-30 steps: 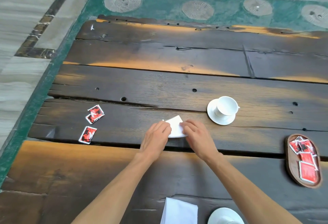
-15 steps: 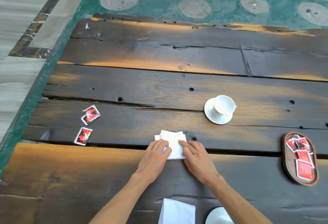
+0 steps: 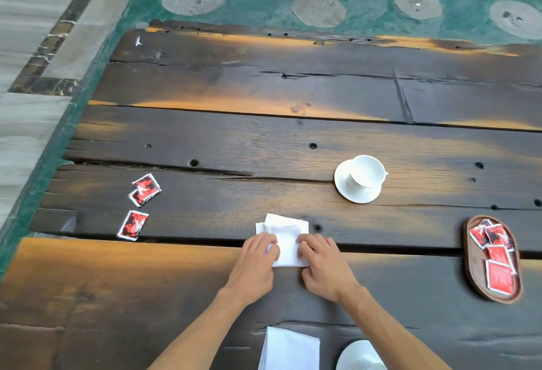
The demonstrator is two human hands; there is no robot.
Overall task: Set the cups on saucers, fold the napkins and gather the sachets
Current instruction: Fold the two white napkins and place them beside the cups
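My left hand (image 3: 254, 265) and right hand (image 3: 324, 267) press flat on a napkin (image 3: 286, 236) mid-worktop (image 3: 264, 146), fingers (image 3: 305, 242) spread, gripping nothing. I'd square the edges before creasing. Three sachets (image 3: 145, 188) lie loose far left; the tray (image 3: 472, 267) right holds others; a cup (image 3: 366, 171) sits on its saucer (image 3: 341, 185).
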